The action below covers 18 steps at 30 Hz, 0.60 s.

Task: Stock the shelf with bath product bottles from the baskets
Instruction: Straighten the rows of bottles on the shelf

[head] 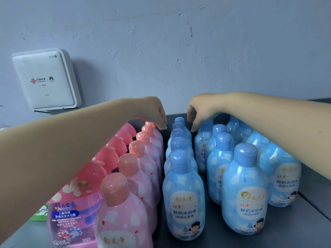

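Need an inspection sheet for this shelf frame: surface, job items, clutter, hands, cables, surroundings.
Surface: dark grey shelf, bare at front right.
Job's things: pink bottles in a row front to back; blue bottles in several rows to their right; all upright.
Clutter: mushroom-cap bottles at far left; green item behind them, unclear.
Grippers: left hand fingertips on rear pink caps; right hand fingers hanging curled over rear blue bottles, no grip seen.
Cables: nothing seen.
Surroundings: scuffed pale wall; white router against it.

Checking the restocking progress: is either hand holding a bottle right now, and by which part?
Neither clearly grips. The left hand has fingertips on a rear pink bottle's cap; the right hand hangs beside the blue row.
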Each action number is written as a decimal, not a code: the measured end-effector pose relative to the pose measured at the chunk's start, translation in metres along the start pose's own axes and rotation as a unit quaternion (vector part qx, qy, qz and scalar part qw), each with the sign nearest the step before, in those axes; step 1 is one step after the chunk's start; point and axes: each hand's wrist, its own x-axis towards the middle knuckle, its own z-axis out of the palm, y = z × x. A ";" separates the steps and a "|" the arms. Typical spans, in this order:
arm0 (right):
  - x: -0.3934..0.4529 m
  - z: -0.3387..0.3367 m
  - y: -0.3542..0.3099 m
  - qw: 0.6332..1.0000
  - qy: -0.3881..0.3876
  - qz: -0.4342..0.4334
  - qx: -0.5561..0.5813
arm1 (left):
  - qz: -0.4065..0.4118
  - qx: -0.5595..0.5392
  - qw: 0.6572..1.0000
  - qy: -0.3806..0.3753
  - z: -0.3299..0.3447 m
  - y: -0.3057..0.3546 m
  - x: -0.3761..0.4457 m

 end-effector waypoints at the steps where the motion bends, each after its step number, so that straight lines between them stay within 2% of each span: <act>1: 0.002 0.000 0.002 1.000 0.003 0.005 -0.007 | 0.003 0.008 1.000 0.003 -0.001 0.001 0.003; 5: 0.012 0.003 0.003 0.999 -0.016 0.024 -0.015 | 0.021 0.048 0.999 0.008 0.001 0.009 0.018; 12: 0.033 0.012 -0.005 0.996 -0.062 0.052 -0.046 | 0.005 0.138 0.988 -0.069 0.018 0.020 0.028; 18: 0.044 0.021 -0.006 0.994 -0.076 0.054 -0.051 | 0.007 0.106 0.993 -0.059 0.025 0.012 0.029</act>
